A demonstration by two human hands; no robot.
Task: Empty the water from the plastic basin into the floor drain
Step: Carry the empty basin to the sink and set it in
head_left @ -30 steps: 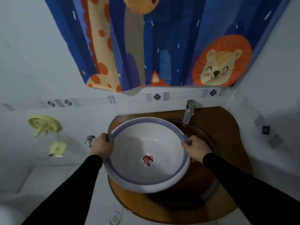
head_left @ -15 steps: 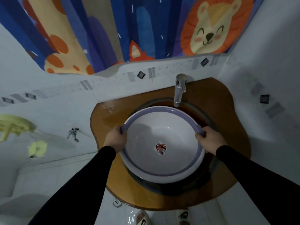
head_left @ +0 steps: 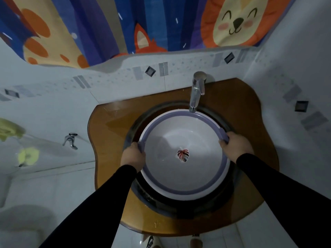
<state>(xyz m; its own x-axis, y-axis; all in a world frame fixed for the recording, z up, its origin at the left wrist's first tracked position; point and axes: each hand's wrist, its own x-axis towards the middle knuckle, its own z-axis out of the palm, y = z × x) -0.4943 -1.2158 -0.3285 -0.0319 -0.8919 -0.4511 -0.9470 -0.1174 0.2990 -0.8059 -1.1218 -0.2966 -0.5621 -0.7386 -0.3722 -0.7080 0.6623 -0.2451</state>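
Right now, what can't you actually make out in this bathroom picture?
- Floor drain: not in the head view; the wooden counter and the bottom edge cover the floor.
- Water in the basin: too clear to tell its level.
- Fingertips of the left hand and right hand: curled under the rim.
- Sink under the basin: mostly covered by it.
- Shoe: cut off at the bottom edge.

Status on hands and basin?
Left hand, right hand grip basin rim. Basin sits in sink. Faucet overhangs far rim.
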